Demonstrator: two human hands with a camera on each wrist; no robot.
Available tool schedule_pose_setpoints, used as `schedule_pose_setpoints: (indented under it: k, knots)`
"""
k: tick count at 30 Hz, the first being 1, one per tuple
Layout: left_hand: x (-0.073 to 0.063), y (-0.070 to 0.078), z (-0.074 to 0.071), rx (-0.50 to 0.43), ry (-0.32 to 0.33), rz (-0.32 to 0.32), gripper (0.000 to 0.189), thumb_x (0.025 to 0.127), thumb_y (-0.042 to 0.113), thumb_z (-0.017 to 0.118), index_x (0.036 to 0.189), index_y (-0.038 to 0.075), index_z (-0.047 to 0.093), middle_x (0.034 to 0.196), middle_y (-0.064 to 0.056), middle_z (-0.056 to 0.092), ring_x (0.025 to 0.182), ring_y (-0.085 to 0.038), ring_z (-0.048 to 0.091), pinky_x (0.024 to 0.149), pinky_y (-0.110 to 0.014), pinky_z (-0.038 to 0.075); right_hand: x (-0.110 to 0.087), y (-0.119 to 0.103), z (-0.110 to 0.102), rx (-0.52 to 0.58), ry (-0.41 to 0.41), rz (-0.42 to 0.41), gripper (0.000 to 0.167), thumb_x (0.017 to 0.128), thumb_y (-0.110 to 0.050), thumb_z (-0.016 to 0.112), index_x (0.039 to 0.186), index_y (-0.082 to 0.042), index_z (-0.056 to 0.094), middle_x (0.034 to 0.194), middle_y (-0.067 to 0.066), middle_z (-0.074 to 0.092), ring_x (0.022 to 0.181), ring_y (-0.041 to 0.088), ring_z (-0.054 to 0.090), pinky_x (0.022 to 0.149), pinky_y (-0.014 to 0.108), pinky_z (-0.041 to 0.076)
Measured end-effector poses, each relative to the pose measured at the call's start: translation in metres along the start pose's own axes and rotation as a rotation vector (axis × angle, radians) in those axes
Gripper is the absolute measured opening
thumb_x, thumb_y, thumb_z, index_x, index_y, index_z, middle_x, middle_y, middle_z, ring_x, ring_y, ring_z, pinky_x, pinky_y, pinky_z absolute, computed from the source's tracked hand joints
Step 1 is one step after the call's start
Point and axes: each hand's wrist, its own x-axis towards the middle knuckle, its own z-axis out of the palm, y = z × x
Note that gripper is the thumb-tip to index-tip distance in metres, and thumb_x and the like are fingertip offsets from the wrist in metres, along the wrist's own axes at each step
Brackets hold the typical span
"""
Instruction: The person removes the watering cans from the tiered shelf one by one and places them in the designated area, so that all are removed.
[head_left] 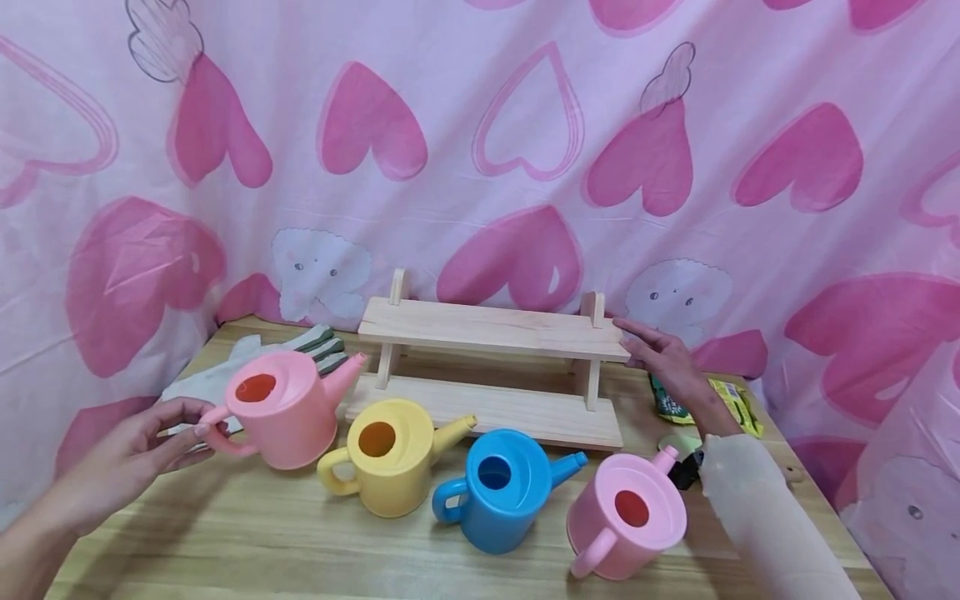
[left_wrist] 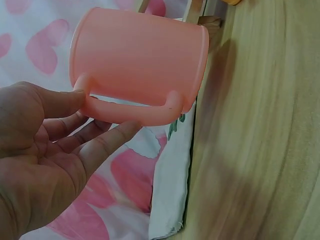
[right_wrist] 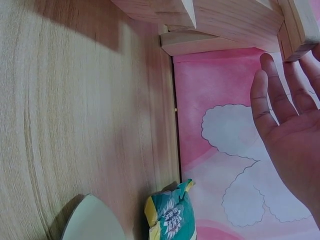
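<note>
My left hand (head_left: 127, 458) pinches the handle of a salmon-pink watering can (head_left: 288, 417) at the left. In the left wrist view, thumb and fingers are on the can's handle (left_wrist: 135, 114), and the can seems held off the table. My right hand (head_left: 667, 362) touches the right end of a two-tier wooden shelf (head_left: 487, 325), its fingers extended along the upper board's end. A yellow watering can (head_left: 393, 467), a blue one (head_left: 506, 500) and a lighter pink one (head_left: 630, 521) stand in a row before the shelf.
Grey-white gloves with green stripes (head_left: 225, 367) lie behind the salmon can. Green and yellow packets (head_left: 735, 404) sit at the right, near a pale green object (head_left: 682, 442) and a small black item (head_left: 686, 471). A heart-patterned curtain (head_left: 480, 125) hangs behind the wooden table (head_left: 300, 550).
</note>
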Motion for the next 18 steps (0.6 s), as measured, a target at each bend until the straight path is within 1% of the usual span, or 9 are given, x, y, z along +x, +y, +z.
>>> schedule_pose_setpoints:
  k: [4, 8, 11, 15, 18]
  knots:
    - [-0.0021, -0.0031, 0.0018, -0.012, -0.014, -0.015, 0.023, 0.105, -0.006, 0.051, 0.127, -0.007, 0.055, 0.104, -0.020, 0.070, 0.103, -0.015, 0.071, 0.085, -0.027, 0.059, 0.0006, 0.0011, 0.0002, -0.007, 0.002, -0.004, 0.063, 0.103, -0.052, 0.058, 0.157, -0.022, 0.046, 0.164, 0.008, 0.034, 0.138, 0.036, 0.048, 0.097, 0.030, 0.053]
    - [-0.0033, -0.0052, 0.0040, -0.031, -0.041, -0.037, 0.022, 0.106, -0.004, 0.051, 0.127, -0.004, 0.057, 0.106, -0.019, 0.069, 0.102, -0.017, 0.071, 0.085, -0.028, 0.059, 0.0002, 0.0012, 0.0009, -0.003, 0.001, -0.005, 0.063, 0.102, -0.052, 0.058, 0.157, -0.023, 0.046, 0.164, 0.008, 0.034, 0.137, 0.036, 0.049, 0.099, 0.032, 0.052]
    - [-0.0037, -0.0063, 0.0048, -0.033, -0.053, -0.038, 0.022, 0.106, -0.004, 0.051, 0.126, -0.003, 0.058, 0.108, -0.019, 0.069, 0.102, -0.019, 0.071, 0.085, -0.028, 0.059, 0.0001, 0.0014, 0.0010, 0.000, -0.001, -0.005, 0.063, 0.102, -0.053, 0.058, 0.157, -0.023, 0.046, 0.164, 0.007, 0.034, 0.137, 0.035, 0.049, 0.099, 0.032, 0.052]
    - [-0.0043, -0.0078, 0.0047, -0.032, -0.064, -0.026, 0.021, 0.106, -0.005, 0.050, 0.126, -0.006, 0.057, 0.106, -0.020, 0.069, 0.101, -0.020, 0.071, 0.086, -0.026, 0.058, 0.0002, 0.0018, 0.0004, -0.013, 0.002, -0.002, 0.064, 0.102, -0.054, 0.058, 0.157, -0.024, 0.046, 0.164, 0.007, 0.035, 0.137, 0.035, 0.049, 0.099, 0.031, 0.051]
    - [-0.0048, -0.0092, 0.0050, -0.033, -0.072, -0.035, 0.020, 0.106, -0.004, 0.050, 0.125, -0.009, 0.056, 0.106, -0.020, 0.068, 0.101, -0.020, 0.071, 0.086, -0.026, 0.058, 0.0001, 0.0016, 0.0002, -0.016, 0.002, -0.001, 0.064, 0.102, -0.054, 0.058, 0.157, -0.024, 0.046, 0.164, 0.007, 0.035, 0.136, 0.034, 0.050, 0.099, 0.031, 0.051]
